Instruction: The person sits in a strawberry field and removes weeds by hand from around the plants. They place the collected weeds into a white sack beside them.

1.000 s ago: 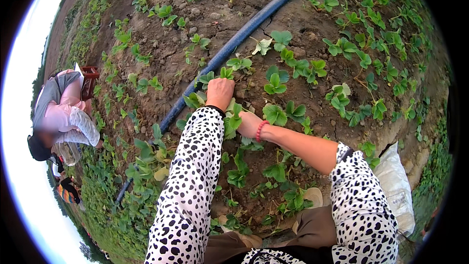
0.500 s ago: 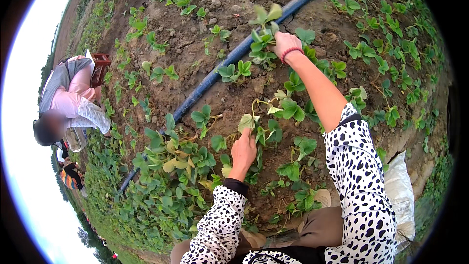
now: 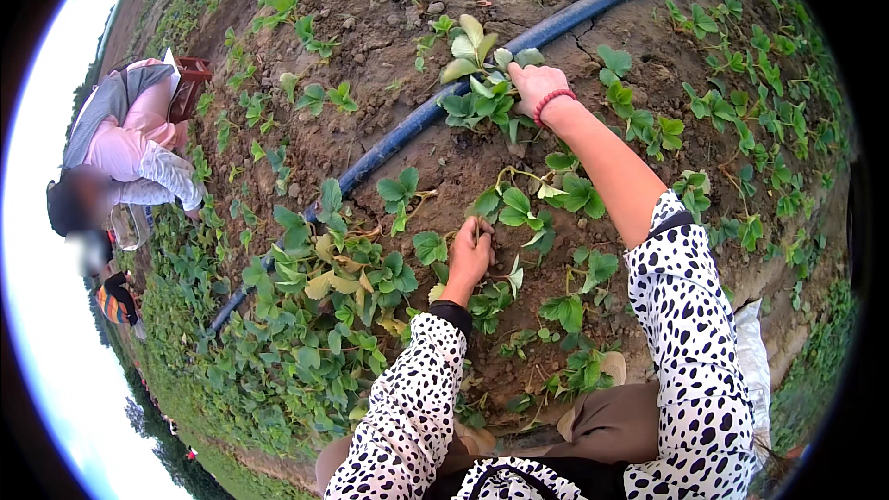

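I crouch over a soil bed of low green leafy plants. My left hand (image 3: 470, 255), in a black-spotted white sleeve, is curled around a thin stem at the base of a small plant (image 3: 515, 209). My right hand (image 3: 532, 83), with a red bead bracelet on its wrist, reaches farther out. It rests on a bigger plant (image 3: 480, 91) beside the blue hose (image 3: 407, 130), and the leaves hide its fingertips.
The blue hose runs diagonally across the bed from upper right to lower left. Another person in pink and grey (image 3: 125, 143) crouches at the left beside a red crate (image 3: 190, 83). A white sack (image 3: 755, 366) lies by my right side. Dense plants fill the lower left.
My hands, together at one plant a second ago, have separated. The right has stretched out to the plant by the hose and the left has drawn back to a nearer plant.
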`<action>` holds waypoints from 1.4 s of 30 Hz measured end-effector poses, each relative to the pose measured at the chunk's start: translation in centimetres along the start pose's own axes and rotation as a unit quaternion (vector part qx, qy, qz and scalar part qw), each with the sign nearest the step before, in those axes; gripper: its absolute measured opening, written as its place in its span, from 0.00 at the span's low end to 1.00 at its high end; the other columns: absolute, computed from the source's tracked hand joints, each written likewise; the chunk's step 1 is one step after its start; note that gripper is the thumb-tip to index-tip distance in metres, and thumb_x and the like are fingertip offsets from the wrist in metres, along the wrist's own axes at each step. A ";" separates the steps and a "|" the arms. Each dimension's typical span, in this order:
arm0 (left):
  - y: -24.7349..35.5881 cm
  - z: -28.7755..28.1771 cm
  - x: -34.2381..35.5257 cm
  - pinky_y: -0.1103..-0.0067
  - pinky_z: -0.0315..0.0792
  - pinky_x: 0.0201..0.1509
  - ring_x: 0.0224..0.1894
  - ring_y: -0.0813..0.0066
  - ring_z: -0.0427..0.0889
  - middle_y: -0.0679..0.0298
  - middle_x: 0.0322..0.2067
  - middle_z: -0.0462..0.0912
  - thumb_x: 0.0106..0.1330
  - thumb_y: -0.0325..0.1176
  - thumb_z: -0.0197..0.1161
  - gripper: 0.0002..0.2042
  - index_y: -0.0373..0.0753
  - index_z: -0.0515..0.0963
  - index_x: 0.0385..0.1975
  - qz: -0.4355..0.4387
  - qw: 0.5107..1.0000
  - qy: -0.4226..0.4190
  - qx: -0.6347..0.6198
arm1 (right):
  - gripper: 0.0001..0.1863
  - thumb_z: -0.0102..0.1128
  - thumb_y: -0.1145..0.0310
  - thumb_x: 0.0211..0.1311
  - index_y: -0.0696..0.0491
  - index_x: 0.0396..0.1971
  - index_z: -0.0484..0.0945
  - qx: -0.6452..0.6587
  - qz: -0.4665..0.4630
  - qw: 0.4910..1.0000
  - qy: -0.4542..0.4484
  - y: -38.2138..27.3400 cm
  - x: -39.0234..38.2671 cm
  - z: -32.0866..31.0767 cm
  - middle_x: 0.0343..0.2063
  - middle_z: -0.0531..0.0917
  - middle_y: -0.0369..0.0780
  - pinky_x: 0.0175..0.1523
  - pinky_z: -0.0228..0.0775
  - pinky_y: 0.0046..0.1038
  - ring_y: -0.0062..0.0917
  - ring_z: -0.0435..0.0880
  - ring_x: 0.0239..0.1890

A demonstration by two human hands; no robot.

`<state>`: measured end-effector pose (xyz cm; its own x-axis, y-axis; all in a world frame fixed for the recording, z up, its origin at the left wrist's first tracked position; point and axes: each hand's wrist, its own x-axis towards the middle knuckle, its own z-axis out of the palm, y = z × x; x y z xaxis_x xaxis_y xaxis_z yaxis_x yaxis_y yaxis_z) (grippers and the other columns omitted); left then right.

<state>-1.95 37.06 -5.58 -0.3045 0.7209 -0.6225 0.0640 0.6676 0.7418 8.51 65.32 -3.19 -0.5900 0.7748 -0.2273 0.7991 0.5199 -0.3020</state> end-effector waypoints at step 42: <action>1.0 -0.3 -0.3 0.81 0.60 0.09 0.09 0.80 0.67 0.67 0.10 0.69 0.60 0.26 0.48 0.03 0.38 0.69 0.31 -0.025 0.998 -0.010 -0.049 | 0.12 0.54 0.71 0.52 0.45 0.38 0.78 0.078 -0.120 0.989 -0.033 -3.4 1.1 4.4 0.36 0.82 0.43 0.42 0.72 0.35 0.38 0.80 0.42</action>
<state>-2.05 37.48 -4.58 -0.2855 0.6916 -0.6635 -0.0439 0.6821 0.7299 4.68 62.83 -6.46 -0.7707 0.6081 -0.1904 0.6108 0.6198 -0.4927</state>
